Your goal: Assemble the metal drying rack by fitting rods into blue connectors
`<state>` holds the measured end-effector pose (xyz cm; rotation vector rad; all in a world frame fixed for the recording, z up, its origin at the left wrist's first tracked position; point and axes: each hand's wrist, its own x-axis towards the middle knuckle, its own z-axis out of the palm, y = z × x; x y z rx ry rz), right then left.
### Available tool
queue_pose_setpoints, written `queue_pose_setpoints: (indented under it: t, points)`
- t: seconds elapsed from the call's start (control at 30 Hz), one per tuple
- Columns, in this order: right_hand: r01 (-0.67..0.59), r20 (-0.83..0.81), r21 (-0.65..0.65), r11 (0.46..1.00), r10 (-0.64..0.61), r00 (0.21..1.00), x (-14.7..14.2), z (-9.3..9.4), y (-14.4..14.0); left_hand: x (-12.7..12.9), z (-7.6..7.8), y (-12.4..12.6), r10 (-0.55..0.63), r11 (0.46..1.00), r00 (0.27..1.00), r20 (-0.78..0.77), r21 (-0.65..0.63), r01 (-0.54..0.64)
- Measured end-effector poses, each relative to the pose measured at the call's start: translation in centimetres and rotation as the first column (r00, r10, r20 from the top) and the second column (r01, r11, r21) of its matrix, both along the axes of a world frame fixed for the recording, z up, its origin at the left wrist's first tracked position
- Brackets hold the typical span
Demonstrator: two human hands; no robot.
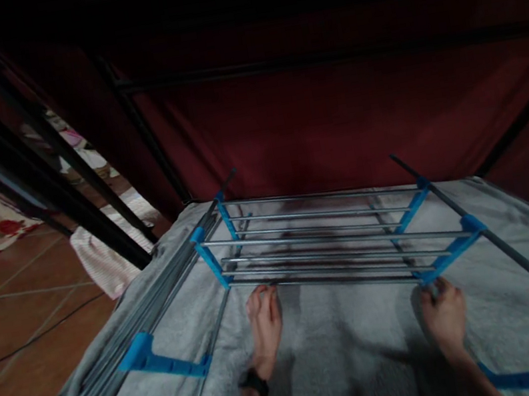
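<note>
At the lower centre of the frame, the left hand (264, 323) rests its fingertips on the nearest rod of the grey rack (332, 240) with blue brackets, fingers loosely extended. At lower right, the right hand (444, 314) seems curled around the same rod's end, above the grey towel (350, 346).

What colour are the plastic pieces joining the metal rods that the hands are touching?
Bright blue connectors, seen in the head view, holding the grey metal rods.

Bare forearms, no sleeves to be seen; a dark watch (254, 383) is worn just behind the left hand (264, 323).
</note>
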<state>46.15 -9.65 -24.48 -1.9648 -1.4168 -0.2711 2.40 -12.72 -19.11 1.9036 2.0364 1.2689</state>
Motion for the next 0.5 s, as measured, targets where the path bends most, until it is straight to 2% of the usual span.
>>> queue_pose_setpoints:
  t: [0.1, 0.2, 0.27, 0.37, 0.43, 0.5]
  points:
    - [-0.091, -0.002, 0.065, 0.994, 0.091, 0.996, -2.6, 0.6, -1.3, -2.9, 1.9, -0.2, 0.281, 0.957, 0.951, 0.129, 0.042, -0.289]
    - [-0.308, -0.055, 0.111, 0.945, 0.315, 0.947, -7.7, 3.0, -2.2, -5.4, 4.1, 1.1, 0.422, 0.891, 0.877, 0.230, 0.076, -0.448]
    - [-0.480, -0.064, 0.135, 0.867, 0.491, 0.869, -11.6, 5.8, -1.9, -6.7, 5.3, 2.5, 0.423, 0.883, 0.867, 0.263, 0.097, -0.460]
    - [-0.667, -0.034, 0.098, 0.739, 0.672, 0.739, -16.9, 10.5, -0.1, -8.1, 6.6, 4.5, 0.381, 0.906, 0.882, 0.278, 0.081, -0.416]
    - [-0.739, -0.009, 0.055, 0.672, 0.740, 0.673, -20.0, 13.1, 1.6, -8.6, 7.0, 5.6, 0.352, 0.921, 0.880, 0.319, 0.051, -0.387]
    - [-0.772, 0.020, -0.019, 0.636, 0.772, 0.635, -22.9, 14.8, 3.3, -9.0, 7.2, 6.3, 0.320, 0.934, 0.864, 0.388, 0.020, -0.355]
